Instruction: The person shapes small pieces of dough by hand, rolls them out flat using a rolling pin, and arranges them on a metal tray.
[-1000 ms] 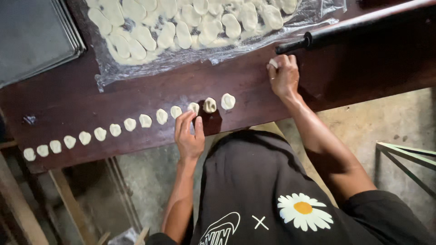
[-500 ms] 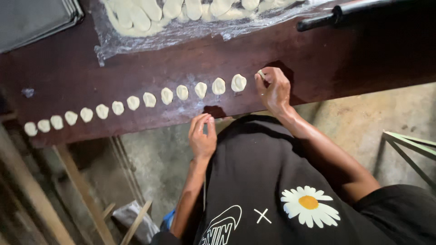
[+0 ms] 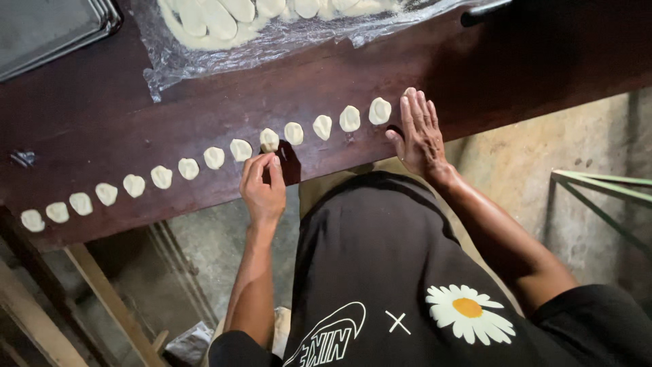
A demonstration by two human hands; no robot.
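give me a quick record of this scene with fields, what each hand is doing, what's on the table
left hand: fingertips at the table edge, just below one dough piece
right hand: flat, palm down, beside the row's end dough piece
row: small pale dough pieces in a line across the dark wooden table
plastic sheet: at the far side, carrying larger dough pieces
metal trays: stacked, top left

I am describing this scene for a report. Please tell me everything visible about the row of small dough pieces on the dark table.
The row of dough pieces holds about thirteen small, pale, soft-looking lumps, roughly round and slightly flattened. They lie separately in one slanted line along the dark wooden table near its front edge. The left hand reaches one middle piece; the right hand lies flat beside the end piece.
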